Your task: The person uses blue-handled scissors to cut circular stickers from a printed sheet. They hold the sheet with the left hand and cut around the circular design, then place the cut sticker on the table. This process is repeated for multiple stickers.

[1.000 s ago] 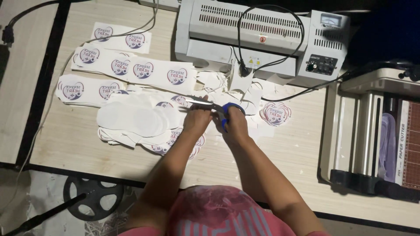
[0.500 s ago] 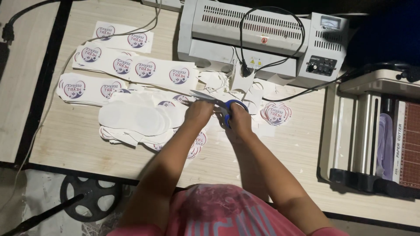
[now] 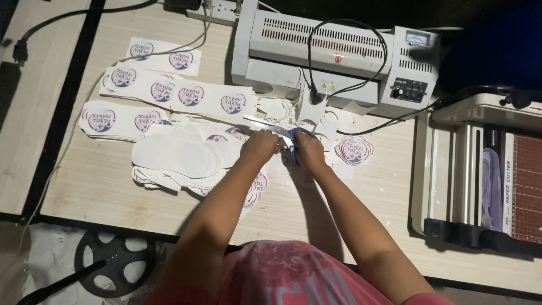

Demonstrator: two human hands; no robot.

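Note:
My right hand (image 3: 307, 150) grips blue-handled scissors (image 3: 278, 129) whose blades point left over the wooden table (image 3: 107, 192). My left hand (image 3: 258, 146) is closed on a printed heart-logo sheet (image 3: 255, 185) that hangs below it, right beside the blades. Both hands meet at the table's middle, above a pile of cut white pieces (image 3: 175, 155).
Strips of printed logo stickers (image 3: 186, 95) lie at left. One cut heart sticker (image 3: 354, 150) sits right of my hands. A grey laminator (image 3: 339, 53) with a black cable stands behind, and a paper cutter (image 3: 485, 175) at right. A black wheel (image 3: 113, 262) lies on the floor.
Both hands have shifted slightly to the right with the scissors and sheet; the scissor blades now show more clearly, pointing left.

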